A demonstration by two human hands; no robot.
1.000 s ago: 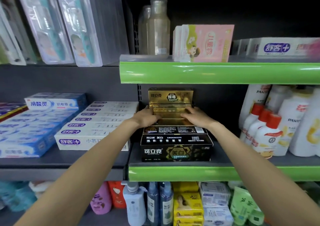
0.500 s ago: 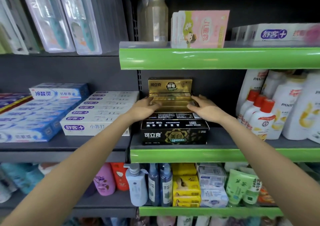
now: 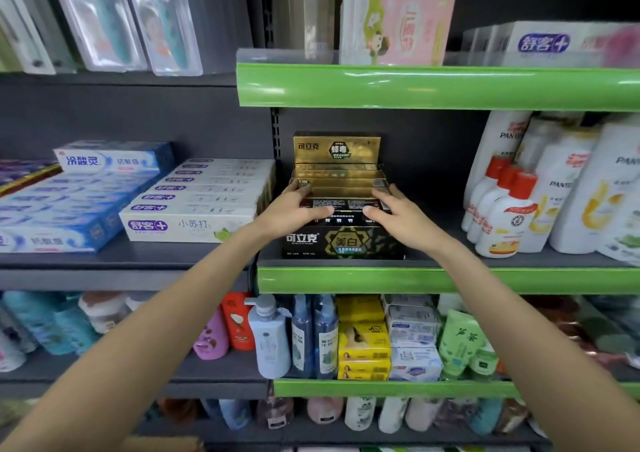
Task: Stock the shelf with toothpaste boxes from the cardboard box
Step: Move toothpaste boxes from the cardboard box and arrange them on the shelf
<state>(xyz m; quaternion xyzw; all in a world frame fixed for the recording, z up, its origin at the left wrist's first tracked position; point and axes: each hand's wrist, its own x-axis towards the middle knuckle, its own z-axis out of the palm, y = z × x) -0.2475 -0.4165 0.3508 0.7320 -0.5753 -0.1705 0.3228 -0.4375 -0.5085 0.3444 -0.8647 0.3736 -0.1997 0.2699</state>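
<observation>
Both hands, left hand [image 3: 296, 209] and right hand [image 3: 398, 214], are resting open-fingered at frame centre atop black toothpaste boxes [image 3: 343, 242], risking toppling the gold boxes [image 3: 337, 174] if nudged.

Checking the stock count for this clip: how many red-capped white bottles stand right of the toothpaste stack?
3 red-capped bottles, in a row running back: front, middle, rear. All stand on the green-edged shelf. More may be hidden behind them.

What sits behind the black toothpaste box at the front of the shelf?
Behind the black box runs a row of gold boxes, the rearmost standing tallest. Both hands, left and right, cover the nearest ones, so their count stays unclear.
</observation>
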